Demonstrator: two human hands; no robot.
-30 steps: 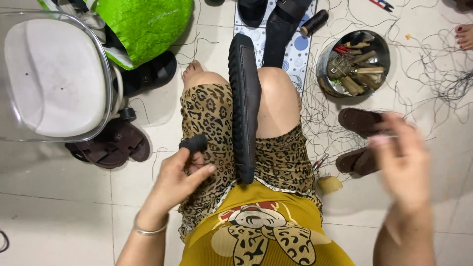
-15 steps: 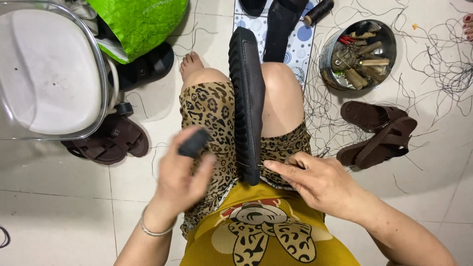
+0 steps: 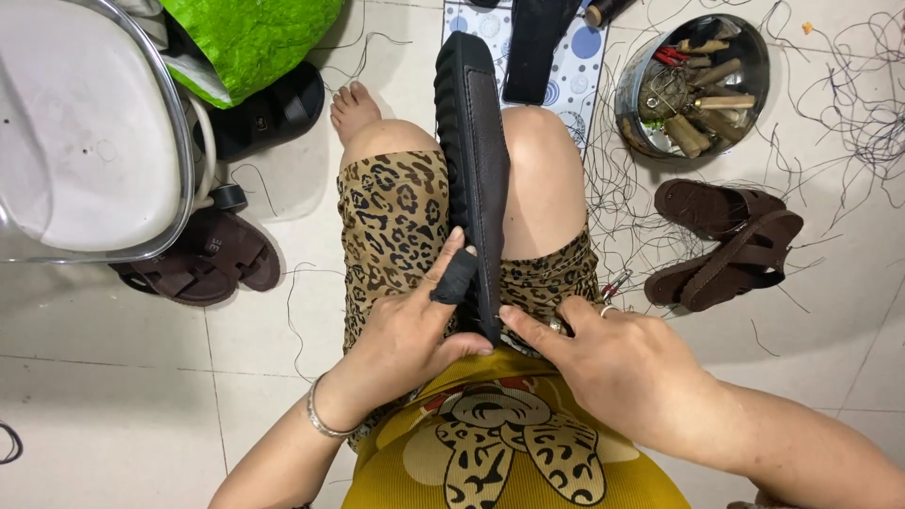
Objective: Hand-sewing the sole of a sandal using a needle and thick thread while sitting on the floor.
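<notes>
A long black shoe sole of rubber or leather [image 3: 476,179], with a ribbed edge, stands on its side between the person's knees, its near end clamped in the lap and its far tip pointing away over the floor. It looks light, and firm along its length yet likely to flex if pushed sideways; the ribbed edge should give good purchase, so the sensible hold is low down at the near end, where the thighs already brace it.

The left hand [image 3: 415,335] presses against the sole's left face, the forefinger wearing a black finger guard [image 3: 455,278]; its fingers are laid flat on the sole, not closed round it. The right hand [image 3: 622,363] touches the near end from the right, its fingers [image 3: 528,327] pinching there; whether they grip a needle or thread I cannot tell.

To the far right a round metal bowl of wooden-handled tools [image 3: 693,85] sits on the tiled floor [image 3: 113,377], with brown strapped sandals [image 3: 726,240] nearer and loose black thread [image 3: 848,104] strewn about. On the left are more brown sandals [image 3: 203,259], a white plastic stool [image 3: 80,132] and a green bag [image 3: 250,38].
</notes>
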